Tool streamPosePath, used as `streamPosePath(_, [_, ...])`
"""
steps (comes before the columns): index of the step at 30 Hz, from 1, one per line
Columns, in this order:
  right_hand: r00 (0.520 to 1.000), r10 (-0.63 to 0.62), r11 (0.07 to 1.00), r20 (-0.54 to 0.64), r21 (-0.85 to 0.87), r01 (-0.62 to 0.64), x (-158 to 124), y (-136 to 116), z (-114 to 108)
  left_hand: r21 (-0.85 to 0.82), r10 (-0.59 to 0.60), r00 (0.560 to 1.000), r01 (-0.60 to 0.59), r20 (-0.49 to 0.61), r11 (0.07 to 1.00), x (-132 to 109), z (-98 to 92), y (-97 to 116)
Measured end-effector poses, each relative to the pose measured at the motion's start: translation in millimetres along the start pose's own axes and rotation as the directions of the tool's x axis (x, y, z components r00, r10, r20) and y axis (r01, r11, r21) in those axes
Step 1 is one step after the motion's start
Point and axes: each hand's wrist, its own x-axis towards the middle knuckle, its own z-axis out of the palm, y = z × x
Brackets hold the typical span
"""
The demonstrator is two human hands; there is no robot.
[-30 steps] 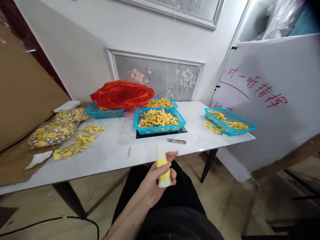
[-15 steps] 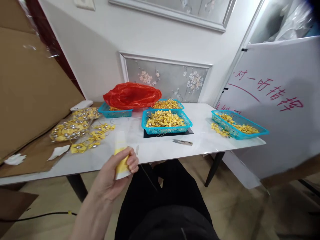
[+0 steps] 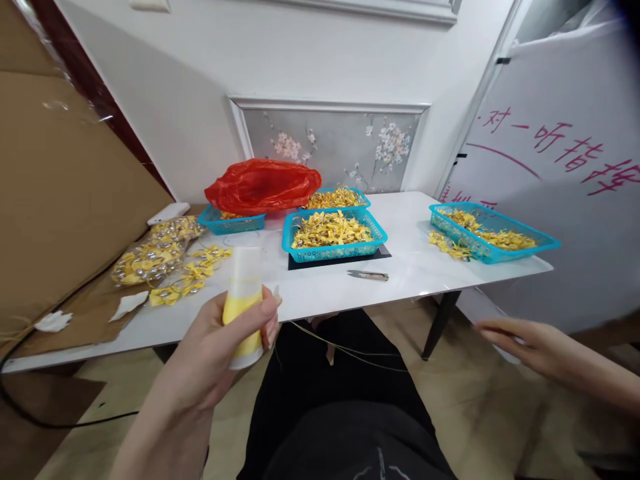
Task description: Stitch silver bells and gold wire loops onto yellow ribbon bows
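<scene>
My left hand (image 3: pixel 215 353) is closed round a spool of yellow thread (image 3: pixel 243 307), held upright just in front of the white table (image 3: pixel 320 287). A thin strand (image 3: pixel 345 347) trails from the spool across my lap to the right. My right hand (image 3: pixel 520 340) is low at the right, off the table, with its fingers stretched out and nothing in them. Small snips (image 3: pixel 369 274) lie on the table ahead of me, before a blue basket (image 3: pixel 334 235) full of yellow bows with silver bells.
More blue baskets stand at the back left (image 3: pixel 231 221) under a red plastic bag (image 3: pixel 263 187), at the back middle (image 3: pixel 338 198) and at the right (image 3: pixel 493 230). Loose yellow bows (image 3: pixel 193 273) and a bagged heap (image 3: pixel 150 253) lie at the left on brown cardboard (image 3: pixel 75 313).
My left hand has carried the spool leftward and raised it toward the table edge. My right hand has come into view at the right. The camera has tilted slightly.
</scene>
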Motion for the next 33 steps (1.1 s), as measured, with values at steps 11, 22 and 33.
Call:
streamPosePath(11, [0.537,-0.536,0.564,0.651,0.75,-0.346,52,-160,96,-0.155,0.002,0.993,-0.021,-0.122,0.988,-5,-18.8,1])
streamPosePath(22, [0.744,-0.534,0.304,0.401,0.913,-0.273,96,-160,21,-0.547,-0.323,0.938,0.339,0.129,0.765,-1,5.9,-65])
streamPosePath(33, [0.901,-0.419,0.432,0.116,0.898,0.085,112,-191,-69,-0.694,-0.505,0.848,0.461,0.161,0.553,-6,9.2,-114])
